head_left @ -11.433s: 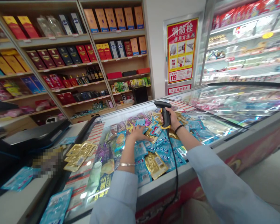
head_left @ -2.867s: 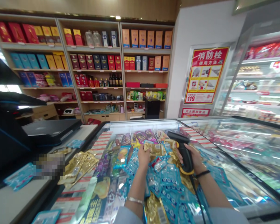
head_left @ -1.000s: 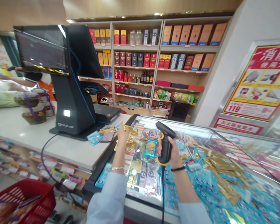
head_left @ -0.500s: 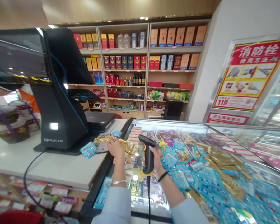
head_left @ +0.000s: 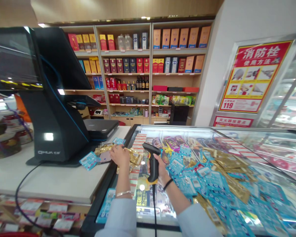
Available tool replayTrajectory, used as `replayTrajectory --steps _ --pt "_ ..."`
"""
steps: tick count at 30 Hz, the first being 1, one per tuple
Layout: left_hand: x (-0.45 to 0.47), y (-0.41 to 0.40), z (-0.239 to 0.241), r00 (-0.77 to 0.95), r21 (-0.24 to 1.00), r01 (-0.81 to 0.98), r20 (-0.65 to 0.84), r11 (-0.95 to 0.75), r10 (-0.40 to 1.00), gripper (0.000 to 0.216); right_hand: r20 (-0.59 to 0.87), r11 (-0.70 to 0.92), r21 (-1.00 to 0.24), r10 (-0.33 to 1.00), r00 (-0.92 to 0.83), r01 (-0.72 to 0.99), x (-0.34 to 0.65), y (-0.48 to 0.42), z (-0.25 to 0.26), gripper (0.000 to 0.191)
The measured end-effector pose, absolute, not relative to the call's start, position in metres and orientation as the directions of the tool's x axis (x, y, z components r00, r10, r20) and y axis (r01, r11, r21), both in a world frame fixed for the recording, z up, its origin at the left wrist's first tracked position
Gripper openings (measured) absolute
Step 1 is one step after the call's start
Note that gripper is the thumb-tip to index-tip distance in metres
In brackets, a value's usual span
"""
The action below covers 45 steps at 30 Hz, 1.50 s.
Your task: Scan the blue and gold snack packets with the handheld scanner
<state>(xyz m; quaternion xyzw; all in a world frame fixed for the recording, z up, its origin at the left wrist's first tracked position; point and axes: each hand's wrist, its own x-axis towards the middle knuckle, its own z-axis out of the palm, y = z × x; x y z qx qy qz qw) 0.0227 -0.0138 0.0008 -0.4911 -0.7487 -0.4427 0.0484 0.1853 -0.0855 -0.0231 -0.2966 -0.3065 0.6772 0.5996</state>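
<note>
My right hand (head_left: 161, 168) is wrapped around the grip of a black barcode scanner (head_left: 154, 166), which stands upright with its head pointing left toward the gold packets. Its cord hangs down over the glass. My left hand (head_left: 119, 156) has its fingers curled on a shiny gold packet (head_left: 136, 157) at the counter's edge; its fingertips are partly hidden. Beside that hand lies a phone-like flat object (head_left: 105, 157), partly under gold foil. Blue packets (head_left: 88, 160) lie to the left of it and just behind it.
A black checkout terminal (head_left: 61, 131) stands on the white counter (head_left: 64, 184). On the right, a glass-topped freezer (head_left: 202, 129) carries a heap of blue packets (head_left: 213, 189) and gold packets (head_left: 233, 161). Shelves of boxed bottles (head_left: 128, 65) rise behind.
The view has turned slightly right, so the scene sits further left. Both hands keep nearly the same places, the right still around the scanner and the left at the gold packets.
</note>
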Motion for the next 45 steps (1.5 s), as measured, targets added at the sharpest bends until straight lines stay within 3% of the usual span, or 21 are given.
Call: replayTrajectory --steps 7,13,21,26,30,36,41,45 --pt "0.023 -0.017 0.004 -0.509 0.608 0.778 0.462 0.158 0.726 0.033 -0.073 -0.117 -0.802 0.992 -0.098 -0.586 0.185 -0.080 -0.028 0.042" --pt "0.013 -0.001 0.001 -0.527 0.617 0.771 0.480 0.157 0.701 0.046 -0.167 -0.169 -0.877 0.985 -0.045 -0.451 0.186 -0.081 -0.008 0.025" --pt "0.040 0.007 0.018 -0.359 0.518 0.839 0.757 -0.167 0.546 0.028 0.111 0.081 -0.896 0.993 -0.044 -0.436 0.266 -0.119 0.037 0.037" --pt "0.112 -0.013 0.029 -0.104 0.394 0.831 0.804 -0.393 0.586 0.031 0.204 0.253 -0.914 0.962 0.181 -0.316 0.361 -0.149 0.036 0.041" --pt "0.191 -0.043 0.028 0.114 0.343 0.755 0.771 -0.559 0.627 0.039 0.203 0.302 -0.924 0.907 0.368 -0.235 0.429 -0.172 0.024 0.037" --pt "0.291 -0.075 0.014 0.464 0.333 0.613 0.583 -0.716 0.667 0.037 0.168 0.302 -0.924 0.871 0.461 -0.234 0.494 -0.182 0.014 0.039" --pt "0.341 -0.090 0.003 0.589 0.425 0.588 0.359 -0.689 0.724 0.037 0.179 0.281 -0.944 0.877 0.446 -0.174 0.527 -0.178 0.012 0.042" --pt "0.370 -0.095 -0.001 0.633 0.439 0.584 0.280 -0.683 0.722 0.036 0.176 0.278 -0.951 0.848 0.500 -0.137 0.545 -0.176 0.009 0.041"
